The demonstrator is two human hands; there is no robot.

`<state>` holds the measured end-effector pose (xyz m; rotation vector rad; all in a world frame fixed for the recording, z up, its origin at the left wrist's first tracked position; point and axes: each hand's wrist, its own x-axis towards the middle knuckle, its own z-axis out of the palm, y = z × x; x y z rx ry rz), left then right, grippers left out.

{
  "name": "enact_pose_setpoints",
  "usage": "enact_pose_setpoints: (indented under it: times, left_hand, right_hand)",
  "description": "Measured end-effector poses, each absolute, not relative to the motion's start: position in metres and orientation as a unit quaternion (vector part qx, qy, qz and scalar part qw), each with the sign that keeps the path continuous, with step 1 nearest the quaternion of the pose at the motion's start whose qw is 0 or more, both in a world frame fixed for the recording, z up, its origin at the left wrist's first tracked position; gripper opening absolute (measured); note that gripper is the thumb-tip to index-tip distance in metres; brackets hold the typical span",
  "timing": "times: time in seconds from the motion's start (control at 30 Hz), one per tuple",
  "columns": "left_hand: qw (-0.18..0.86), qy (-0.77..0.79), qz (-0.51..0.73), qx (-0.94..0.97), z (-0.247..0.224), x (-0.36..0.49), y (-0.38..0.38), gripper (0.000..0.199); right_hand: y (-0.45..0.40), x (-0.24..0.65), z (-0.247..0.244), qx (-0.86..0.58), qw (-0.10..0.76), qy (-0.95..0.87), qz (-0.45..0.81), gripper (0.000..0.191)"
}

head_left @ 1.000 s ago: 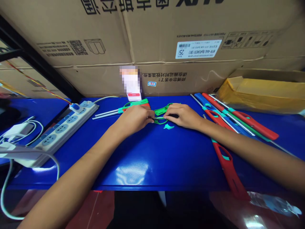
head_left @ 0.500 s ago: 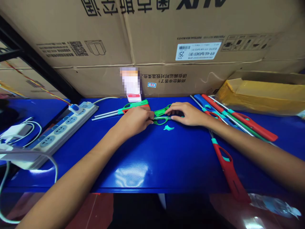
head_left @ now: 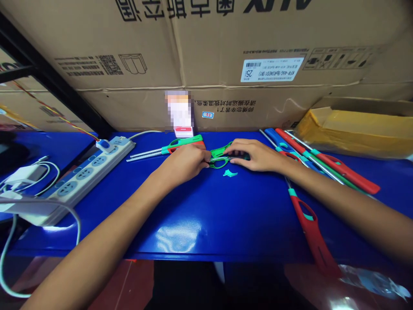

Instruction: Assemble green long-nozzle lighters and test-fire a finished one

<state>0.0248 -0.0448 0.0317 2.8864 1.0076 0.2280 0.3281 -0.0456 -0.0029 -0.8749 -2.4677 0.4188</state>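
A green stick lighter with its casing in two halves lies between my hands. My left hand (head_left: pixel 190 161) is closed, thumb and fingers pinched at the left end of the lower casing half (head_left: pixel 220 163). From the other side, my right hand (head_left: pixel 253 156) curves its fingers over the upper casing half (head_left: pixel 219 151), its thumb at the metal part between them. What exactly the fingertips press is partly hidden. A small teal trigger piece (head_left: pixel 230 173) lies loose just below. Beyond my left hand rest assembled lighters with green (head_left: pixel 190 140) and orange handles.
Several red, blue and green lighters (head_left: pixel 346 172) lie at the right. One red lighter (head_left: pixel 311 228) overhangs the front edge beside a plastic bottle (head_left: pixel 374 280). A power strip (head_left: pixel 85 172) stands left. A lit phone (head_left: pixel 183 131) leans on the carton (head_left: pixel 213 77); an open box (head_left: pixel 358 131) sits back right.
The view has shifted slightly, moving everything a little to the right in the picture. Both hands keep nearly the same hold on the lighter parts.
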Motion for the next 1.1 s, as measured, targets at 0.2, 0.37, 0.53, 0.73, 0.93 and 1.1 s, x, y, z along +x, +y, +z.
enact_pose_setpoints:
  times: [0.2,0.37,0.53,0.73,0.93,1.1]
  left_hand:
    - [0.030,0.323,0.069,0.943,0.032,0.026,-0.046,0.013]
    - [0.020,0.328,0.069,0.942,0.034,0.025,-0.048,0.013]
    - [0.022,0.335,0.056,0.940,0.033,0.024,-0.047,0.011]
    - [0.012,0.335,0.047,0.941,0.033,0.023,-0.046,0.009]
    - [0.015,0.329,0.058,0.943,0.032,0.018,-0.045,0.011]
    - [0.015,0.322,0.061,0.945,0.031,0.016,-0.043,0.010]
  right_hand:
    - [-0.048,0.319,-0.009,-0.286,0.216,-0.930,0.089,0.037]
    - [-0.046,0.318,-0.016,-0.275,0.206,-0.938,0.040,0.035]
    - [-0.047,0.319,-0.017,-0.275,0.223,-0.935,0.027,0.038]
    - [-0.047,0.320,-0.019,-0.261,0.241,-0.935,0.021,0.034]
    - [-0.049,0.321,-0.017,-0.257,0.236,-0.936,0.037,0.036]
    - [-0.048,0.322,-0.017,-0.254,0.243,-0.935,0.048,0.036]
